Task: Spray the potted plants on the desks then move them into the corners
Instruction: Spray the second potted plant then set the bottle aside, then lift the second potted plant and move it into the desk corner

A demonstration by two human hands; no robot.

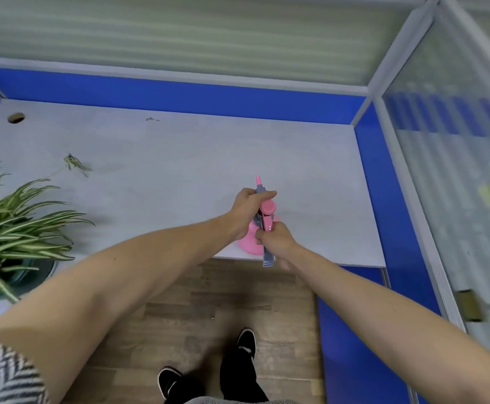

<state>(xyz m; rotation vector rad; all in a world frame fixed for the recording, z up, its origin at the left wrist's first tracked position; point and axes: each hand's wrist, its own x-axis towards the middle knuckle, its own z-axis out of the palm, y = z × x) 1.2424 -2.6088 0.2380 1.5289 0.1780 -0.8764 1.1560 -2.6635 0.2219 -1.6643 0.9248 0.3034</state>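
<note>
A pink spray bottle (248, 243) with a grey and pink pump head stands near the front edge of the grey desk (179, 170). My left hand (245, 212) wraps around the pump head from the left. My right hand (275, 239) grips the rear handle of the sprayer. The nozzle points away from me. A potted spider plant (13, 225) with striped green leaves sits in a dark pot at the desk's left edge, well apart from the bottle.
Blue partition panels (179, 94) with frosted glass above close the desk at the back and right. A cable hole (16, 118) lies at the back left. A loose plantlet (76, 164) lies on the desk. Wooden floor and my shoes show below.
</note>
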